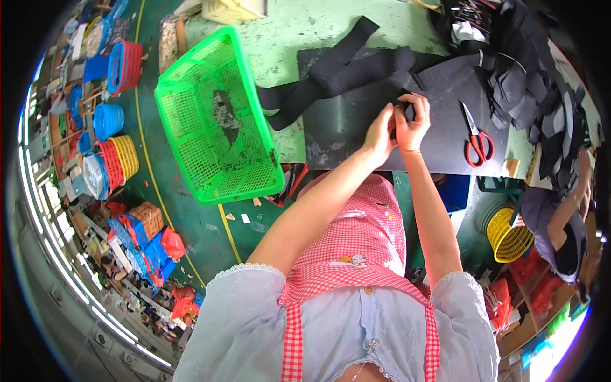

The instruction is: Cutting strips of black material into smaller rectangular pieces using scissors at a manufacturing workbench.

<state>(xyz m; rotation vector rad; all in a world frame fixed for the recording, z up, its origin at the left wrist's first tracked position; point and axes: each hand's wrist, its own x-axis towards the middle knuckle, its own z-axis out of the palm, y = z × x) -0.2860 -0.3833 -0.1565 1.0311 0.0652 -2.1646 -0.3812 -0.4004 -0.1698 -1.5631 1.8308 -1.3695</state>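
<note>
My left hand and my right hand meet over a black work mat, fingers bent and closed. A small black piece shows between the fingers, mostly covered by them; its kind cannot be made out. Just beyond the hands lie long black fabric strips, crossing one another and hanging over the mat's left side. To the right of my right hand rest scissors with red handles, blades pointing away from me.
A green plastic basket stands left of the mat, with dark scraps inside. Black fabric pieces are heaped at the right. A yellow basket is below the table's right side. Another person's arm reaches in at the far right.
</note>
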